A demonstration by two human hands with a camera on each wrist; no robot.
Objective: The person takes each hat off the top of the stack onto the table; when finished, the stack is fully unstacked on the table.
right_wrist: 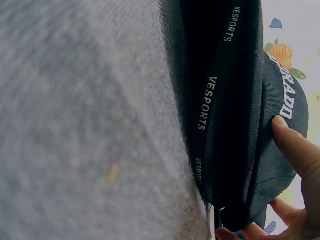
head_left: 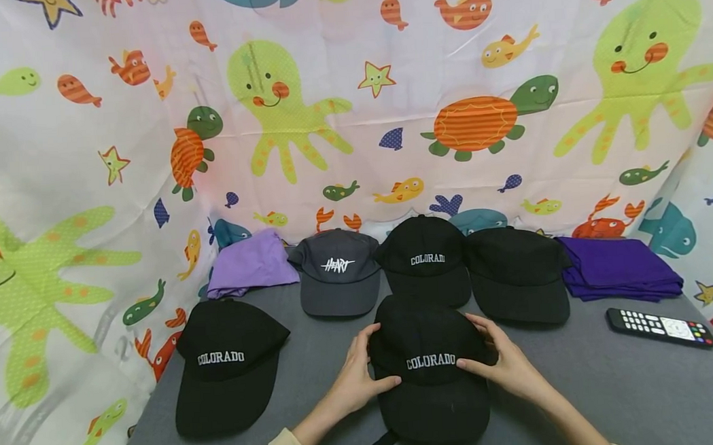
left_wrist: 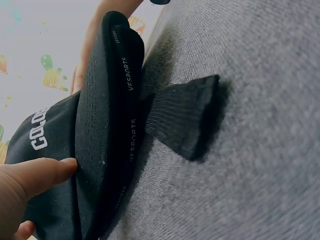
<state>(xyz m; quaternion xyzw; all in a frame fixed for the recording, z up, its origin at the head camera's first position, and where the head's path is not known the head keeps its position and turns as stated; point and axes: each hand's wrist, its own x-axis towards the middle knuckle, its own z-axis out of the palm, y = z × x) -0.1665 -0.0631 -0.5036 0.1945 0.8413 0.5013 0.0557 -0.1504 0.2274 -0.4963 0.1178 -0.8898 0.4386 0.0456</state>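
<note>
A black cap [head_left: 434, 408] with white COLORADO lettering lies at the front middle of the grey surface, brim toward me. My left hand [head_left: 358, 371] grips its left side, thumb on the front above the brim and fingers round the crown. On the opposite side my right hand [head_left: 507, 363] holds the crown, its thumb at the end of the lettering. From under the brim a black strap [left_wrist: 182, 117] sticks out onto the cloth. In the right wrist view, the inner band [right_wrist: 207, 102] shows VESPORTS print.
Behind stand a grey HEART cap [head_left: 340, 291], another COLORADO cap [head_left: 423, 273] and a plain black cap [head_left: 517, 294]. A further COLORADO cap [head_left: 226, 400] sits left. Lilac cloth [head_left: 251, 263], purple cloth [head_left: 619, 268] and a remote control [head_left: 660, 328] flank them. A patterned curtain [head_left: 355, 202] encloses the surface.
</note>
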